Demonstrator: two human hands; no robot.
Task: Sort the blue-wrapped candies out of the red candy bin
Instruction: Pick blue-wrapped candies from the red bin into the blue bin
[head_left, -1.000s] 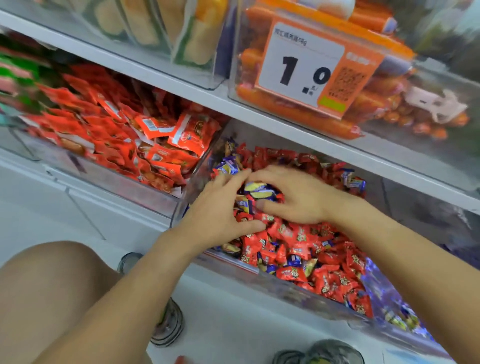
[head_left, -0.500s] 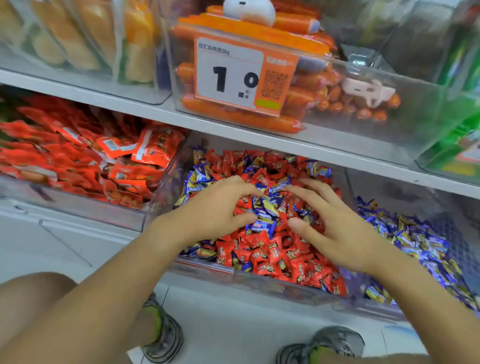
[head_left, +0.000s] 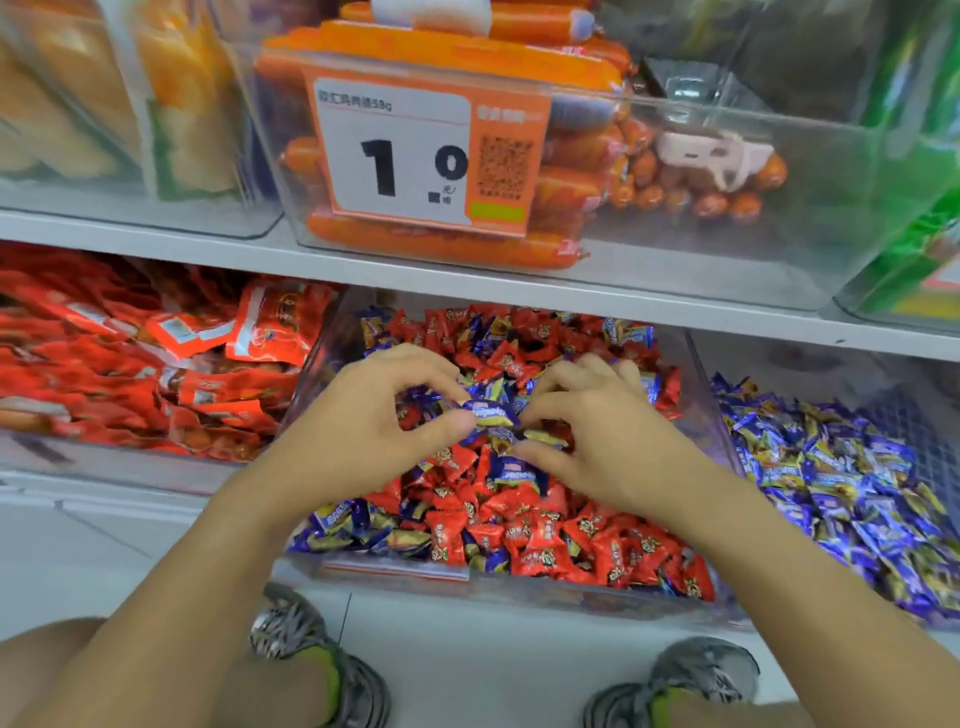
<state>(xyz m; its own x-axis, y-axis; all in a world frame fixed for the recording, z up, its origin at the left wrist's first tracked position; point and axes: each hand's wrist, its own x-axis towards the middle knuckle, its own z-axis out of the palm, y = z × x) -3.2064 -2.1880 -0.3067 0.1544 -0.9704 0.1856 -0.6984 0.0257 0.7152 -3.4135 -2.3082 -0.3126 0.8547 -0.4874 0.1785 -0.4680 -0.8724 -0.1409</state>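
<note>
Blue candy (head_left: 488, 413) in L-hand fingers (head_left: 441, 423)

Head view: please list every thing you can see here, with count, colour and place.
red candy bin: one, clear, lower shelf, centre
red candies: many, red, in that bin
blue-wrapped candies: many, blue and gold, mixed among the red
blue candy bin: one, clear, right, full of blue candies
snack packets: many, red, left bin
sausages: many, orange, upper shelf bin
price tag: one, white and orange, on the sausage bin
shoes: two, grey, on the floor
left hand: pinches a blue candy
right hand: fingers curled among the candies; grip unclear
</note>
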